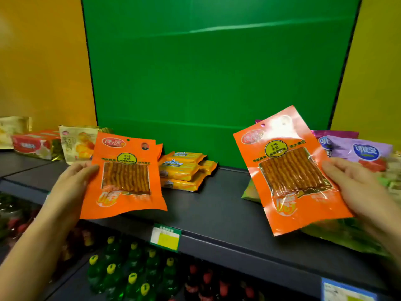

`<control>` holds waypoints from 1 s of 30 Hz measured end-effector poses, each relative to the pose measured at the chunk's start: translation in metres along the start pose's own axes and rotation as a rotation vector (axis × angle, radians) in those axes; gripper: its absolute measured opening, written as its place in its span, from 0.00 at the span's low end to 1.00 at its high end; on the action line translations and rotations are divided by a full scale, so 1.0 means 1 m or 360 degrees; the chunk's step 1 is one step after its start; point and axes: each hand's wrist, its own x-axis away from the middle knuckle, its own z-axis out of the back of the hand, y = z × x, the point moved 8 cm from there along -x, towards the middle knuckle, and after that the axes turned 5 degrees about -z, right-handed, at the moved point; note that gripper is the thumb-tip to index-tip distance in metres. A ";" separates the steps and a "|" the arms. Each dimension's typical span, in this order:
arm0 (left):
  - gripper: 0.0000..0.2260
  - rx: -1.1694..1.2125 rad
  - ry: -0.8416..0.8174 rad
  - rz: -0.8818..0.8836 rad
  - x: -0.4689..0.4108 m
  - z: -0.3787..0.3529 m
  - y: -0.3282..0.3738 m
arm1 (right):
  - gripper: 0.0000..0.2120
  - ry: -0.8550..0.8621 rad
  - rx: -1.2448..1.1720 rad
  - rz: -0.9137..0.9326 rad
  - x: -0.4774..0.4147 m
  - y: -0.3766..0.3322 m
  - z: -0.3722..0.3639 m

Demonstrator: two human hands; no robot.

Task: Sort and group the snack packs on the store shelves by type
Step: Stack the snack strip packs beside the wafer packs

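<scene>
I hold two matching orange snack packs with clear windows showing reddish strips. My left hand (pixel 71 183) grips the left orange pack (pixel 125 177) by its left edge, upright above the dark shelf (pixel 217 209). My right hand (pixel 355 185) grips the right orange pack (pixel 290 170) by its right edge, tilted left. Between them a small stack of yellow cheese biscuit packs (pixel 184 170) lies on the shelf. Another orange pack's corner (pixel 160 148) shows behind the left one.
At the left stand a cream pack (pixel 76 144), a red-and-white pack (pixel 34 144) and a pale gold pack (pixel 10 129). Purple packs (pixel 360 151) and green packs (pixel 347 235) crowd the right. A price tag (pixel 166 236) hangs on the shelf edge. Green bottles (pixel 130 274) fill the lower shelf.
</scene>
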 end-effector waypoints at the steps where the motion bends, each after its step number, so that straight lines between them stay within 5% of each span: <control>1: 0.10 -0.0006 0.0028 -0.0017 0.005 -0.002 0.017 | 0.34 0.0008 0.0030 -0.0014 -0.005 0.001 -0.015; 5: 0.09 0.0110 -0.0011 0.0014 -0.017 0.009 0.033 | 0.13 0.0038 0.0091 -0.0110 -0.023 0.007 -0.079; 23: 0.12 0.0053 -0.0410 0.0376 -0.192 -0.035 -0.040 | 0.13 0.0046 0.0322 -0.0312 -0.116 0.012 -0.317; 30: 0.04 -0.0658 -0.0330 -0.0080 -0.222 -0.035 -0.046 | 0.13 -0.0032 0.0472 -0.0397 -0.139 0.014 -0.393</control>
